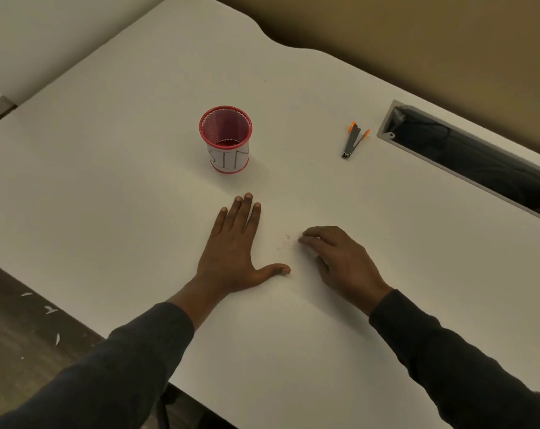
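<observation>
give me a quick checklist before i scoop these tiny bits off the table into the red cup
1. Tiny bits gathered together: ok, one loose cluster between the hands.
2. Right hand gripping any bits: cannot tell, its curled fingers just reach them.
3. Left hand ready as a stop: ok, flat on the table beside the cluster.
4. Red cup upright, mouth open: ok.
5. Orange-tipped tool off the route: ok, it lies well right of the cup.
</observation>
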A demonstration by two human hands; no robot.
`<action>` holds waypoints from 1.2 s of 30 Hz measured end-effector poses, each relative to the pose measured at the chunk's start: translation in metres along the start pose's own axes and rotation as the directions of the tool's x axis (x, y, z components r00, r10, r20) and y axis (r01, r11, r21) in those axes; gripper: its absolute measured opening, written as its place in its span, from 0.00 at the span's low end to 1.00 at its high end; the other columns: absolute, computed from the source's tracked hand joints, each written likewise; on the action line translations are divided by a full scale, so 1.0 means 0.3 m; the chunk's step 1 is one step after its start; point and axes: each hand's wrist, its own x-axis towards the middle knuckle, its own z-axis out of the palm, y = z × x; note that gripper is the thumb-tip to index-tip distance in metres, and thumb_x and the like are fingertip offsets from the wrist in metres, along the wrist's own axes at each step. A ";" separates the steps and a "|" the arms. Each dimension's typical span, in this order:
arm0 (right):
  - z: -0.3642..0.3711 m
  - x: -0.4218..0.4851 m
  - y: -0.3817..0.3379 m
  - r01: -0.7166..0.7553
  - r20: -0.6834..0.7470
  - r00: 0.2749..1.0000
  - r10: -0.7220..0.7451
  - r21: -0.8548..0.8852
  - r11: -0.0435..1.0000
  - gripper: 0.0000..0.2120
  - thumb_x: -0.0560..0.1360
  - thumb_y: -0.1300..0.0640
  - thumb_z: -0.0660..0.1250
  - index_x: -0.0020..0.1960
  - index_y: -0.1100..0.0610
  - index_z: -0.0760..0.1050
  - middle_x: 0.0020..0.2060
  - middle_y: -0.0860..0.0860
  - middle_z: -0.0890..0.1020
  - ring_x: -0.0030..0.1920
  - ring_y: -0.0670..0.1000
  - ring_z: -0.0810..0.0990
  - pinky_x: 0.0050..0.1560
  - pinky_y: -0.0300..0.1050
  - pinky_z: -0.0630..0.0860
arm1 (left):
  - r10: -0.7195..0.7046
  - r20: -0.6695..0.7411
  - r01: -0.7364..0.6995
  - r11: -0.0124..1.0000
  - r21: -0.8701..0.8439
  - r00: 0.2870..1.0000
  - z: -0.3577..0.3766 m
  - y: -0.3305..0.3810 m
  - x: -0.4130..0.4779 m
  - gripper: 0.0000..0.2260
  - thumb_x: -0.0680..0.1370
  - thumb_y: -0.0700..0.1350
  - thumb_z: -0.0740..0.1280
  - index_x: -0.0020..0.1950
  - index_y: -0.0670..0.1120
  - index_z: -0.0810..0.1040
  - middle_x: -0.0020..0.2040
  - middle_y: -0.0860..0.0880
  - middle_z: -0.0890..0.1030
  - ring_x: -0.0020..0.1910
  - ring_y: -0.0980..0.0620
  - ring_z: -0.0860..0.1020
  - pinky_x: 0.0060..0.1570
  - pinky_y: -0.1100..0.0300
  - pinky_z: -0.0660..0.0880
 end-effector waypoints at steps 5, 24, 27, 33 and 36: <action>0.020 -0.030 -0.011 0.058 -0.003 0.998 -0.058 -0.030 0.998 0.18 0.76 0.61 0.55 0.58 0.58 0.82 0.55 0.51 0.83 0.54 0.55 0.79 0.49 0.42 0.74 | 0.013 -0.017 -0.013 1.000 0.000 1.000 0.000 -0.001 -0.001 0.62 0.66 0.86 0.48 0.85 0.42 0.46 0.86 0.43 0.43 0.85 0.44 0.42 0.83 0.42 0.49; 0.054 -0.010 -0.012 -0.072 -0.028 0.997 0.070 -0.064 0.995 0.22 0.73 0.58 0.56 0.64 0.55 0.79 0.58 0.52 0.80 0.55 0.55 0.77 0.48 0.45 0.73 | 0.008 -0.015 -0.007 1.000 0.020 1.000 0.001 -0.001 0.001 0.61 0.66 0.86 0.47 0.85 0.43 0.45 0.86 0.44 0.42 0.85 0.45 0.41 0.83 0.42 0.48; 0.066 -0.008 -0.012 -0.073 -0.020 0.997 0.071 -0.104 0.992 0.21 0.73 0.60 0.63 0.64 0.54 0.79 0.58 0.53 0.80 0.54 0.56 0.77 0.47 0.46 0.73 | 0.014 -0.029 -0.014 1.000 0.001 0.999 0.002 0.001 0.000 0.61 0.66 0.85 0.48 0.85 0.42 0.46 0.86 0.43 0.43 0.85 0.45 0.42 0.83 0.41 0.49; 0.067 -0.051 0.019 -0.052 -0.056 0.997 0.046 -0.105 0.993 0.18 0.74 0.61 0.64 0.62 0.54 0.79 0.56 0.52 0.79 0.51 0.56 0.77 0.44 0.45 0.73 | 0.009 -0.021 -0.009 1.000 0.008 1.000 -0.004 0.000 -0.001 0.61 0.66 0.85 0.47 0.85 0.43 0.45 0.86 0.44 0.42 0.85 0.45 0.41 0.83 0.42 0.47; 0.064 -0.076 0.022 -0.152 -0.110 0.982 0.154 0.024 0.988 0.16 0.75 0.62 0.65 0.61 0.51 0.81 0.55 0.48 0.79 0.52 0.51 0.75 0.46 0.40 0.71 | 0.005 -0.017 -0.004 1.000 0.009 1.000 -0.004 0.002 0.000 0.61 0.66 0.86 0.47 0.85 0.43 0.45 0.86 0.44 0.42 0.85 0.45 0.41 0.83 0.42 0.47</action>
